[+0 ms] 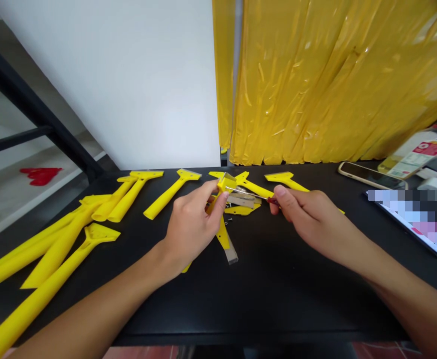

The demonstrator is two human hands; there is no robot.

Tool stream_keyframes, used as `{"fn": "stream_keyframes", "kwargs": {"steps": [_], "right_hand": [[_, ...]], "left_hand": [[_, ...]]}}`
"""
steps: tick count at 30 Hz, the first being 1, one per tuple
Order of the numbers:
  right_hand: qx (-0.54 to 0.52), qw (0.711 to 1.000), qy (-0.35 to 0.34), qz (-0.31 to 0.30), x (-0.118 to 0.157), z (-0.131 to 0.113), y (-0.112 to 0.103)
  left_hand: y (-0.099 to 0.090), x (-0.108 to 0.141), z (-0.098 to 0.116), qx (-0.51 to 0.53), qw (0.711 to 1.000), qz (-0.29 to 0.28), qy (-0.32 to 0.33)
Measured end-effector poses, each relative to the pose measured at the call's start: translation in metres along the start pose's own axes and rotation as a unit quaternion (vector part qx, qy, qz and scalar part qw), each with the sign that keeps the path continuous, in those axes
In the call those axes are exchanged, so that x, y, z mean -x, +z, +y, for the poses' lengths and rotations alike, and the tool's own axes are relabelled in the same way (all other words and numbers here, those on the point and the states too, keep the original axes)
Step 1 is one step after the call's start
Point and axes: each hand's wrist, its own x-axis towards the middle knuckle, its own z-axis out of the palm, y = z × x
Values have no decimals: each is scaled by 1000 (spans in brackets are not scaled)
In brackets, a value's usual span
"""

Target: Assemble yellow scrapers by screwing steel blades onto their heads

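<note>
At frame centre, the left hand [192,227] clamps its fingers [221,204] on a yellow scraper [223,185]; right of centre, the right hand [311,212] grips a screwdriver [272,200], its tip at the scraper's head.

Behind the left hand [194,224] we lose part of the yellow scraper [223,184]; the right hand [311,212] covers most of the screwdriver grip [273,200]. The left edge crops the nearest scraper handle [42,290]; we cannot read the pixelated screen [412,219] at right.
</note>
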Motion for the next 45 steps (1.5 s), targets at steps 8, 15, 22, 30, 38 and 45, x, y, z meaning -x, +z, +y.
{"fn": "stream_keyframes", "kwargs": {"steps": [8, 15, 22, 30, 38, 45], "right_hand": [[77, 997, -29, -11, 1, 2, 12], [-41, 997, -5, -61, 0, 3, 14], [-338, 898, 139, -244, -5, 10, 18], [-448, 837, 128, -287, -5, 16, 31], [-239, 948, 5, -209, -8, 18, 19], [17, 990, -138, 28, -3, 9, 19]], "left_hand": [[-2, -2, -2, -12, 1000, 5, 4], [8, 0, -13, -74, 977, 131, 149], [1, -3, -15, -116, 947, 158, 256], [-4, -1, -7, -40, 949, 147, 277], [-3, -5, -12, -38, 955, 145, 258], [-3, -7, -11, -36, 958, 160, 237]]}}
